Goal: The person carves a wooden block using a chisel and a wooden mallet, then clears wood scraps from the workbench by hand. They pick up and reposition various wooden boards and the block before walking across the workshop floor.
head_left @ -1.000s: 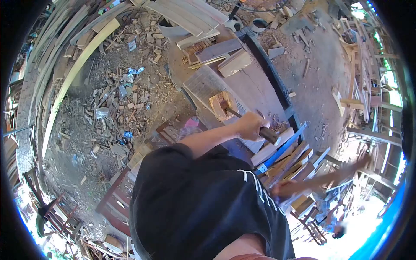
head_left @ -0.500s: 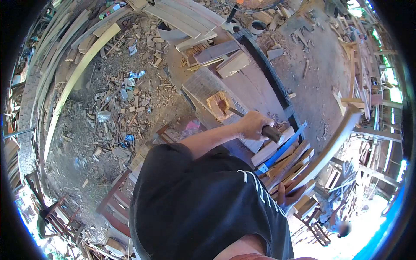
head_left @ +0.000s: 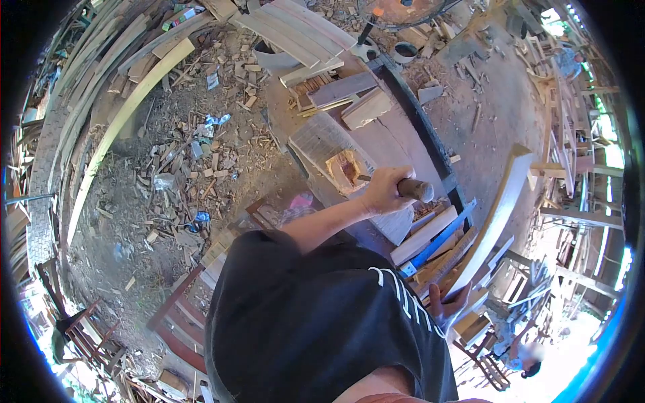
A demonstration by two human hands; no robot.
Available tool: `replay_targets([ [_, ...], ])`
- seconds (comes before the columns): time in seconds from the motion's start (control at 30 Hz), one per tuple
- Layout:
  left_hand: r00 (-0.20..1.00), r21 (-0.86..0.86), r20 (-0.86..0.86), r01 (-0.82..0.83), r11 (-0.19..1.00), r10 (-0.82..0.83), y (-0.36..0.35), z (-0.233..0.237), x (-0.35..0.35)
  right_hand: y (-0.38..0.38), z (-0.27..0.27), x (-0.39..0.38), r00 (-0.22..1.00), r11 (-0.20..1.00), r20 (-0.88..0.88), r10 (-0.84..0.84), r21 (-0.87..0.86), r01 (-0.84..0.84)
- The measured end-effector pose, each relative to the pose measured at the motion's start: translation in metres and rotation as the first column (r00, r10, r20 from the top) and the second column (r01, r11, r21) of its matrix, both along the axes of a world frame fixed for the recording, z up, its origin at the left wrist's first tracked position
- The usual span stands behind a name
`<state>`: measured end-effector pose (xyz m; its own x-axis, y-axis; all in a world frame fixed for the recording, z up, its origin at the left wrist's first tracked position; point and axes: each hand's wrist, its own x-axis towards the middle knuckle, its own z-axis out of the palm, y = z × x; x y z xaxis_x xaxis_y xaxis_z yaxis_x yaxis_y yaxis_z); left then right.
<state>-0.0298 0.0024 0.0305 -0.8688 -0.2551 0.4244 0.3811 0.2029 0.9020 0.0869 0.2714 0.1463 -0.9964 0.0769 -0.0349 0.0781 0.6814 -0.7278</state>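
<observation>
My left hand (head_left: 388, 189) is closed around a chisel (head_left: 416, 191) with a dark round handle. Its blade tip is at the rough hollow (head_left: 347, 169) cut into a thick wooden block (head_left: 319, 139). At the lower right, my right hand (head_left: 449, 303) grips the near end of a long pale wooden piece (head_left: 494, 218). The piece is raised, with its far end up and to the right of the chisel handle. My right hand is partly hidden by my shirt and the wood.
Boards (head_left: 366, 107) lie on the work surface beyond the block. A blue strip (head_left: 440, 238) and wooden offcuts lie near my right hand. Wood scraps (head_left: 201, 174) litter the ground at left. A person (head_left: 521, 352) is at the lower right.
The far end of the long wooden piece has swung left, closer to the chisel. My left hand and the chisel have shifted slightly. The whole view has shifted a little.
</observation>
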Motion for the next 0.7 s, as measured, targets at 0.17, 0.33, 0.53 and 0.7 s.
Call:
replay_targets([
  [0.17,0.990,0.022,-0.014,-0.143,0.990,0.143,0.000,-0.002,-0.001,-0.014,-0.001,-0.006,0.992,0.993,-0.092,0.092,0.088,-0.084],
  [0.33,0.961,0.108,0.013,-0.276,0.955,0.276,0.007,-0.003,-0.001,-0.015,0.011,-0.014,0.992,0.969,0.061,0.107,0.219,-0.118],
  [0.53,0.953,0.166,0.036,-0.303,0.938,0.301,0.008,-0.007,-0.008,-0.013,0.007,-0.028,0.958,0.984,-0.276,0.075,-0.135,-0.116],
  [0.7,0.969,0.110,0.066,-0.244,0.963,0.238,0.003,-0.008,-0.003,-0.006,-0.031,-0.040,0.937,0.912,0.043,0.346,0.218,-0.347],
])
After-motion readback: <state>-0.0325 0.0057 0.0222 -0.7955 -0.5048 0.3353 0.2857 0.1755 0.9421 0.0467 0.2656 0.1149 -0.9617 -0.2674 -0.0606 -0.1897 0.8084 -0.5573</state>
